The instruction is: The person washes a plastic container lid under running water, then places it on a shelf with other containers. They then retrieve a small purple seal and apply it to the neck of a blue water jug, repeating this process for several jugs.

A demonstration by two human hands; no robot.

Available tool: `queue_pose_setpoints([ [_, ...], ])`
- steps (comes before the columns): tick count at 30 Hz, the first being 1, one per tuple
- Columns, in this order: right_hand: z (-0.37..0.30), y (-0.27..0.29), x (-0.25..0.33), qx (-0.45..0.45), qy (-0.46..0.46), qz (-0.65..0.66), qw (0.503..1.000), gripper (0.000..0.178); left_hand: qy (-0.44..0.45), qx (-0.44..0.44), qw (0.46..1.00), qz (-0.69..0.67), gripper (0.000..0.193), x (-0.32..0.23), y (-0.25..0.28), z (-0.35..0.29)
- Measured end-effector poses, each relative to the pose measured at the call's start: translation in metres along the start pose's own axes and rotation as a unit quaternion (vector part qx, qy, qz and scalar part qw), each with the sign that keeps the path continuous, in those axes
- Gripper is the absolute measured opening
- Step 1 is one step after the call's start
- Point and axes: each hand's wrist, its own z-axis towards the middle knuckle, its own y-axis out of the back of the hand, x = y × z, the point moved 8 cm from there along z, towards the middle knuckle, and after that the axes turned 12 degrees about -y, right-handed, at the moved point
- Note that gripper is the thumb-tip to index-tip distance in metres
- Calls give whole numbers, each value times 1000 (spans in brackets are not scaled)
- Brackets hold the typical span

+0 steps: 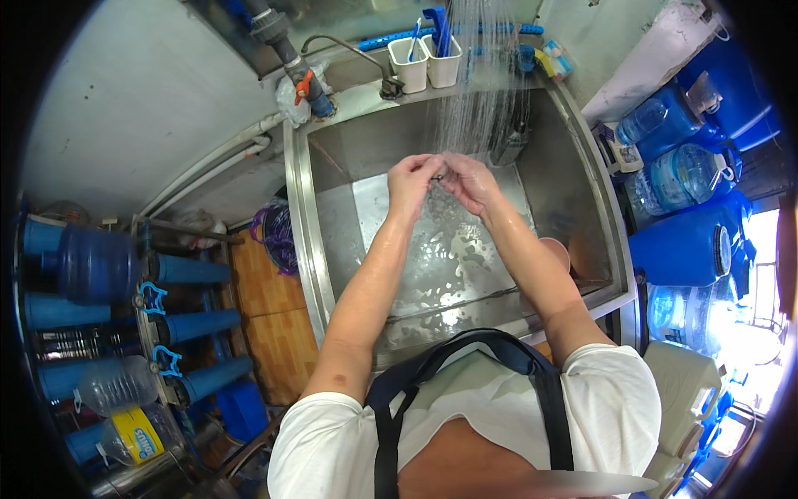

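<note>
Both my hands are held together over a deep stainless steel sink [582,208], under a spray of water [478,83] falling from above. My left hand [412,179] and my right hand [467,183] pinch a small dark object [440,174] between their fingertips; it is too small to tell what it is. Both forearms are wet. Water pools and foams on the sink bottom [440,266] below the hands.
Two white cups [426,62] with blue tools stand on the sink's back ledge beside a curved tap [349,50]. A pinkish bowl [555,249] lies at the sink's right. Large blue water bottles [677,166] stack at the right; blue filter housings [191,324] and bottles at the left.
</note>
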Motion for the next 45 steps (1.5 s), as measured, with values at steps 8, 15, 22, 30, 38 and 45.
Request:
queue_pose_setpoints([
  [8,-26,3,14,-85,105,-143,980,26,1,-116,944,-308,22,8,-16,-29],
  [15,-46,18,52,-149,187,-408,881,14,-59,-135,941,-305,27,12,-46,-46],
  [22,-90,-31,66,-145,418,-660,607,11,73,6,995,-67,26,24,-35,-42],
  [30,-50,4,51,-91,210,-501,835,8,-38,46,996,-63,33,26,-25,-47],
  [38,-36,51,-8,-177,30,-299,937,11,-25,-37,968,-246,25,62,-11,-77],
  [45,-56,1,0,-148,227,-550,790,17,-88,9,956,279,21,56,8,-94],
])
